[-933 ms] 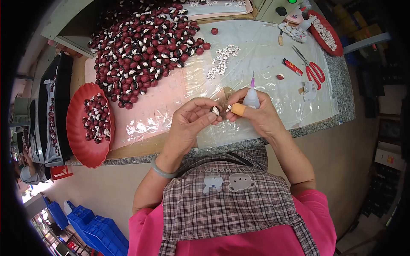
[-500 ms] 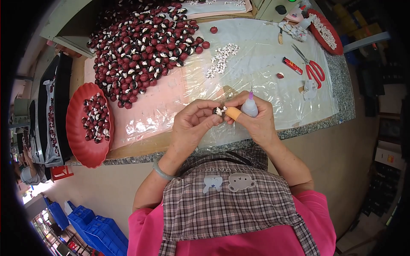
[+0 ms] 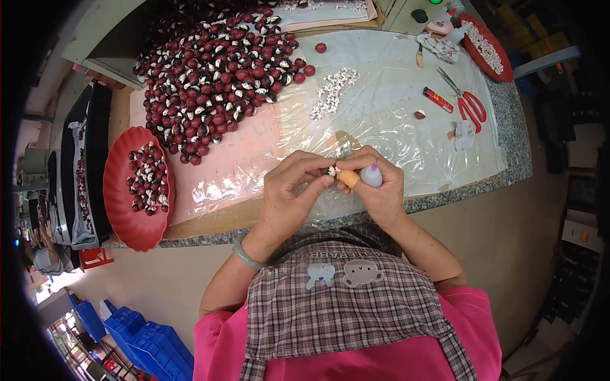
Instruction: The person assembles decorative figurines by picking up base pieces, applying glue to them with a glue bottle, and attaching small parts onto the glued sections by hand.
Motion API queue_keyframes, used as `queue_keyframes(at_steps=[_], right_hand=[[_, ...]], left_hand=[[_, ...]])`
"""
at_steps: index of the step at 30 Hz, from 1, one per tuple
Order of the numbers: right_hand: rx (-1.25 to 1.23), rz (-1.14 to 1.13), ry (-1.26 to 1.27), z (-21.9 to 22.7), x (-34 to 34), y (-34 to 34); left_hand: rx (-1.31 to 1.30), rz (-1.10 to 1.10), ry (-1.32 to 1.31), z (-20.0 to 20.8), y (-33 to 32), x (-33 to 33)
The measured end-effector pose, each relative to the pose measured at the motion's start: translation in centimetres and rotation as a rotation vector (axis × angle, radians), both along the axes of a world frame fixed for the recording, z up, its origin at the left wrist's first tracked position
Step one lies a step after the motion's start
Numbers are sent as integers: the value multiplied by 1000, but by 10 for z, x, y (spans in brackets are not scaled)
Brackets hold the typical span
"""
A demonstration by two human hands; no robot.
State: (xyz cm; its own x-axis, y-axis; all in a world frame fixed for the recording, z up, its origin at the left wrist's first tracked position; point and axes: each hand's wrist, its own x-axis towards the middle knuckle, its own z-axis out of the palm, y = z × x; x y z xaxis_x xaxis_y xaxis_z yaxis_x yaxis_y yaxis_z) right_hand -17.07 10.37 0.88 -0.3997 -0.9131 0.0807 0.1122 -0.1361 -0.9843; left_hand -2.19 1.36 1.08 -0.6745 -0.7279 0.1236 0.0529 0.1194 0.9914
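Just in front of my body, my left hand (image 3: 287, 187) pinches a small ball figure (image 3: 331, 171), its black and white parts showing between the fingertips. My right hand (image 3: 386, 200) meets it there, its thumb wearing an orange finger cover (image 3: 347, 178) and touching the figure's side. Tucked in the curled right fingers is a translucent squeeze bottle (image 3: 371, 177) with a purple tip, pointing up and away from me. Beyond the hands, small white pieces (image 3: 330, 95) lie scattered on the plastic sheet. Fingers hide much of the figure.
A large pile of dark red, black and white balls (image 3: 216, 82) covers the back left. At left stands a red scalloped tray (image 3: 121, 216) holding similar balls. Red-handled scissors (image 3: 471, 106), a red tube (image 3: 438, 100) and a red dish (image 3: 471, 44) of white pieces lie at right.
Both hands stay together on the figure, with the fingers slightly shifted. The bottle in my right hand has tilted a little. The whole view has moved slightly.
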Motion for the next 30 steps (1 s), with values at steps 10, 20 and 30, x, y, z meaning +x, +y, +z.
queue_keyframes(at_steps=[10, 20, 30], right_hand=[[172, 5, -49, 12, -30, 5], [209, 79, 11, 18, -34, 9], [149, 162, -207, 23, -61, 18]], left_hand=[[-403, 106, -231, 25, -105, -51], [-1236, 64, -651, -11, -183, -134], [751, -247, 226, 36, -78, -42]])
